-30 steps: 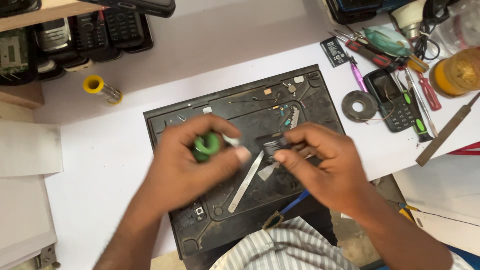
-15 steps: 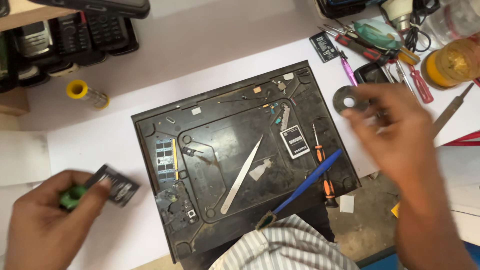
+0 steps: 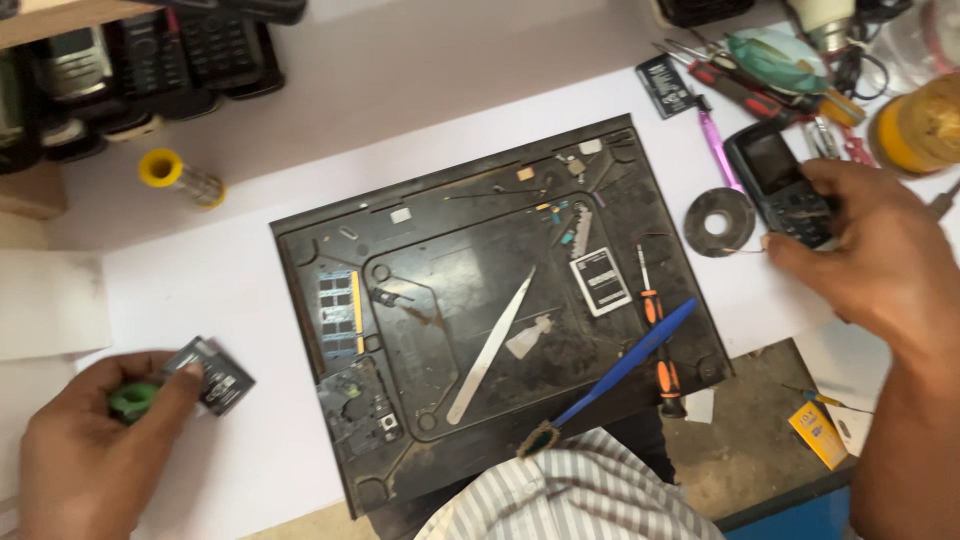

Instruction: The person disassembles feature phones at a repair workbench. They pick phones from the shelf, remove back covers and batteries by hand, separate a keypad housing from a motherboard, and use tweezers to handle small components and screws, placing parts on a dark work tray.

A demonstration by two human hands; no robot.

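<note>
My left hand (image 3: 85,450) rests at the lower left of the white table, gripping a green-handled tool (image 3: 132,400) together with a small dark phone part (image 3: 215,375). My right hand (image 3: 870,255) is at the right, its fingers closed around a black keypad phone (image 3: 780,185). Between the hands lies a black work mat (image 3: 460,300) holding metal tweezers (image 3: 490,345), a white-labelled battery (image 3: 600,282), an orange screwdriver (image 3: 657,335) and a blue-handled brush (image 3: 620,370).
A yellow solder spool (image 3: 175,177) lies at the upper left below several old phones (image 3: 130,60). A metal ring (image 3: 720,220), a purple tool (image 3: 715,145) and more tools are at the upper right. An amber jar (image 3: 915,125) stands at the right edge.
My hands left the mat's middle. The left carried the green tool and dark part to the lower left; the right reached to the right and took hold of the black phone.
</note>
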